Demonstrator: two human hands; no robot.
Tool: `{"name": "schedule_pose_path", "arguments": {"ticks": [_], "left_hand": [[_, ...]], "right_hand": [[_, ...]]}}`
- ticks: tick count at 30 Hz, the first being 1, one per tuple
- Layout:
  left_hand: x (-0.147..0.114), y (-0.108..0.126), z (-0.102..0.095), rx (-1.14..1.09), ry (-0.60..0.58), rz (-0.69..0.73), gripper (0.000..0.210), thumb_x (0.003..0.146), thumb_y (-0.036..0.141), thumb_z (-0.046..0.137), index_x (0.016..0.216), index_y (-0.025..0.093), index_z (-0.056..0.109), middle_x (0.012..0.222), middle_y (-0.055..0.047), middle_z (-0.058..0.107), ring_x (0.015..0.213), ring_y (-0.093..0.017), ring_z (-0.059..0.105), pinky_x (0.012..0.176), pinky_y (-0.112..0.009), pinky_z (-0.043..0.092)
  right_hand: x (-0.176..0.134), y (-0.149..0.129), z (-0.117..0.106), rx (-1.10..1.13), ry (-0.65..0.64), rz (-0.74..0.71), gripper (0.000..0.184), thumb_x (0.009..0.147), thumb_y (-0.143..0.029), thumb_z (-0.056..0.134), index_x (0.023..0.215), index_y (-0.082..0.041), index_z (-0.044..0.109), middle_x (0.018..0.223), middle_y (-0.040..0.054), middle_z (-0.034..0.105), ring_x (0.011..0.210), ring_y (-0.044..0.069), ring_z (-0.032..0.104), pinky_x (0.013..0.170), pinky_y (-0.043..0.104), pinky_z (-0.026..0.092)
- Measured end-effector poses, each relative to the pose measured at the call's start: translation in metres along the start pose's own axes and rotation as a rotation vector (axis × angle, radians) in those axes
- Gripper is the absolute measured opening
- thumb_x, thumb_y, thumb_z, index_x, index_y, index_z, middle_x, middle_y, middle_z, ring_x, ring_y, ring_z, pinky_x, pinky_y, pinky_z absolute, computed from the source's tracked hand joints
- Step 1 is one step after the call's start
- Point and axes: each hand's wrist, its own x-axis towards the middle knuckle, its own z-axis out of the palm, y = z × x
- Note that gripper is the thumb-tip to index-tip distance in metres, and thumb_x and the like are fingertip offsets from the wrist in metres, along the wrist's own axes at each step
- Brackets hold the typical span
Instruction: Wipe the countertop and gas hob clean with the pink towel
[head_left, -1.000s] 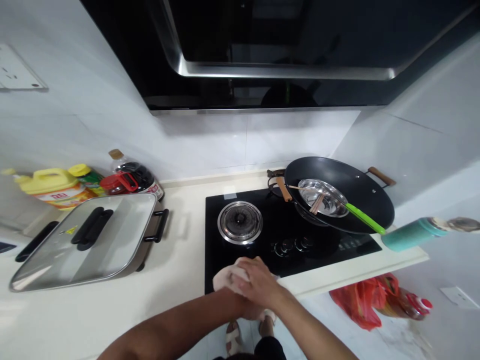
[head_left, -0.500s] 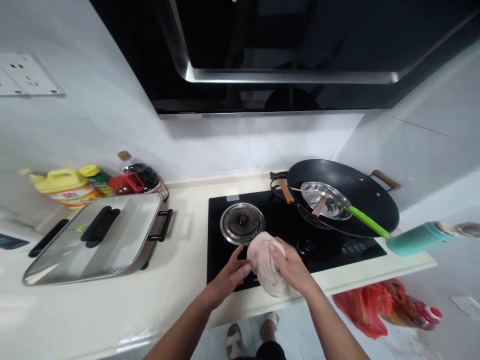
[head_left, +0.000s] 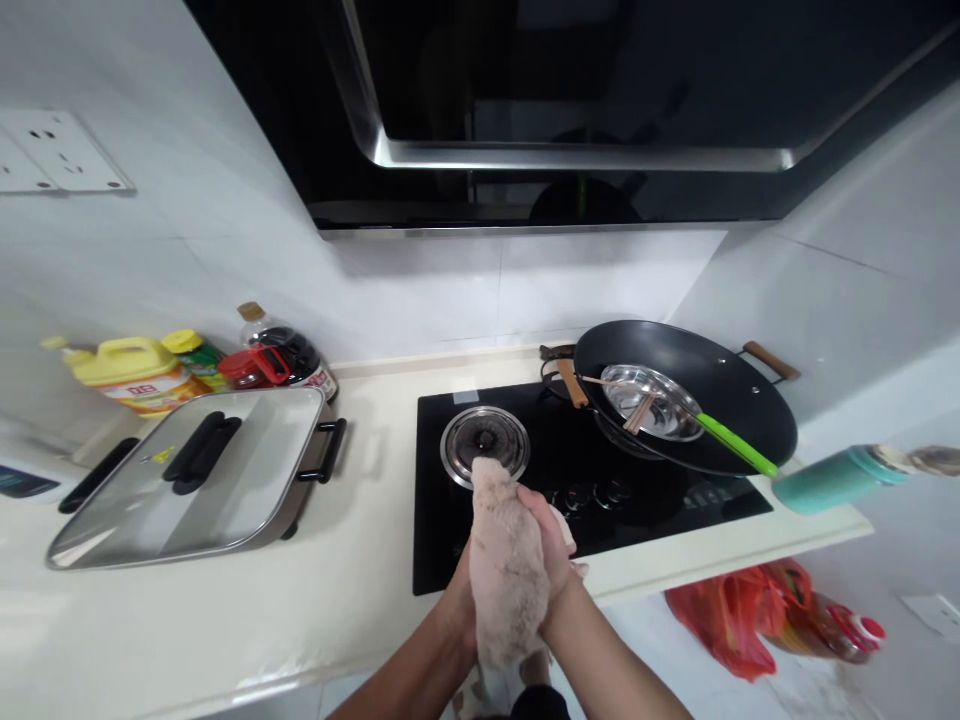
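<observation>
A pale pink, fluffy cleaning cloth is bunched between my two hands, over the front edge of the black gas stove. My right hand wraps round the cloth from the right, and a bit of it pokes out past that hand. From the left, my left hand presses on the cloth; most of its fingers are hidden behind the fabric. The left burner, with a round metal ring, lies just beyond the top of the cloth.
A black wok with a metal bowl and green-handled utensil sits on the right burner. A lidded electric pan stands left, bottles behind it. A teal bottle is at right; the range hood hangs above.
My left hand, open beside the cloth before, has closed against it. Both hands have drawn back toward me, and the cloth has changed from a flatter bundle to an upright, longer one.
</observation>
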Motion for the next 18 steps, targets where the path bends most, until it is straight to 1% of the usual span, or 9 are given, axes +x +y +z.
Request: {"name": "schedule_pose_path", "arguments": {"ticks": [3, 5, 6, 8, 11, 13, 15, 17, 18], "left_hand": [[-0.006, 0.002, -0.017, 0.162, 0.172, 0.072, 0.062, 0.079, 0.068, 0.073, 0.106, 0.012, 0.073, 0.101, -0.016, 0.077, 0.108, -0.035, 0.07, 0.096, -0.044, 0.054], [-0.016, 0.011, -0.028, 0.361, 0.272, 0.168, 0.065, 0.072, 0.065, 0.081, 0.11, 0.013, 0.072, 0.105, -0.014, 0.077, 0.106, -0.033, 0.07, 0.094, -0.042, 0.054], [-0.022, 0.017, -0.033, 0.47, 0.314, 0.246, 0.064, 0.072, 0.063, 0.082, 0.114, 0.015, 0.071, 0.108, -0.012, 0.077, 0.106, -0.031, 0.07, 0.094, -0.04, 0.054], [-0.032, 0.033, -0.041, 0.649, 0.372, 0.378, 0.061, 0.074, 0.059, 0.082, 0.119, 0.019, 0.069, 0.11, -0.009, 0.077, 0.105, -0.03, 0.069, 0.091, -0.039, 0.055], [-0.043, 0.055, -0.047, 0.89, 0.461, 0.48, 0.055, 0.074, 0.056, 0.081, 0.114, 0.02, 0.07, 0.104, -0.006, 0.077, 0.1, -0.029, 0.069, 0.087, -0.038, 0.055], [-0.045, 0.065, -0.046, 1.032, 0.533, 0.517, 0.049, 0.071, 0.054, 0.082, 0.106, 0.021, 0.07, 0.095, -0.004, 0.075, 0.094, -0.027, 0.068, 0.082, -0.035, 0.055], [-0.045, 0.07, -0.043, 1.074, 0.54, 0.514, 0.043, 0.071, 0.051, 0.083, 0.097, 0.021, 0.067, 0.088, -0.001, 0.071, 0.086, -0.023, 0.066, 0.075, -0.032, 0.054], [-0.044, 0.072, -0.039, 1.008, 0.482, 0.486, 0.044, 0.069, 0.051, 0.085, 0.091, 0.021, 0.062, 0.083, 0.0, 0.067, 0.079, -0.02, 0.064, 0.068, -0.03, 0.053], [-0.044, 0.072, -0.037, 0.953, 0.447, 0.476, 0.046, 0.067, 0.05, 0.087, 0.09, 0.021, 0.06, 0.082, 0.001, 0.066, 0.077, -0.019, 0.063, 0.067, -0.029, 0.052]], "right_hand": [[-0.004, -0.005, -0.025, 0.217, -0.14, 0.119, 0.046, 0.073, -0.067, 0.076, 0.08, -0.024, 0.062, 0.067, -0.0014, 0.061, 0.065, 0.017, 0.058, 0.059, 0.028, 0.048], [-0.011, -0.009, -0.047, 0.208, -0.157, 0.124, 0.046, 0.069, -0.063, 0.081, 0.083, -0.024, 0.06, 0.071, -0.0042, 0.058, 0.063, 0.013, 0.052, 0.058, 0.024, 0.042], [-0.015, -0.011, -0.058, 0.139, -0.151, 0.114, 0.045, 0.073, -0.063, 0.08, 0.086, -0.024, 0.06, 0.075, -0.004, 0.059, 0.067, 0.013, 0.053, 0.061, 0.024, 0.042], [-0.026, -0.016, -0.077, -0.108, -0.153, 0.092, 0.04, 0.084, -0.062, 0.071, 0.095, -0.025, 0.062, 0.09, -0.0018, 0.063, 0.082, 0.016, 0.056, 0.074, 0.028, 0.044], [-0.035, -0.022, -0.09, -0.514, -0.18, 0.064, 0.034, 0.094, -0.058, 0.063, 0.111, -0.028, 0.062, 0.108, 0.0001, 0.063, 0.101, 0.02, 0.054, 0.094, 0.034, 0.042], [-0.036, -0.02, -0.092, -0.622, -0.212, 0.068, 0.033, 0.094, -0.056, 0.062, 0.112, -0.028, 0.059, 0.105, -0.0007, 0.061, 0.098, 0.02, 0.053, 0.092, 0.034, 0.041], [-0.034, -0.013, -0.094, -0.596, -0.29, 0.098, 0.033, 0.092, -0.055, 0.065, 0.108, -0.027, 0.057, 0.098, -0.002, 0.058, 0.09, 0.017, 0.051, 0.083, 0.031, 0.041], [-0.031, -0.003, -0.097, -0.488, -0.37, 0.135, 0.035, 0.091, -0.056, 0.068, 0.101, -0.025, 0.056, 0.091, -0.0033, 0.054, 0.082, 0.015, 0.048, 0.074, 0.028, 0.038], [-0.029, 0.002, -0.099, -0.431, -0.38, 0.144, 0.036, 0.09, -0.057, 0.068, 0.097, -0.024, 0.055, 0.087, -0.0038, 0.052, 0.079, 0.014, 0.046, 0.071, 0.027, 0.036]]}}
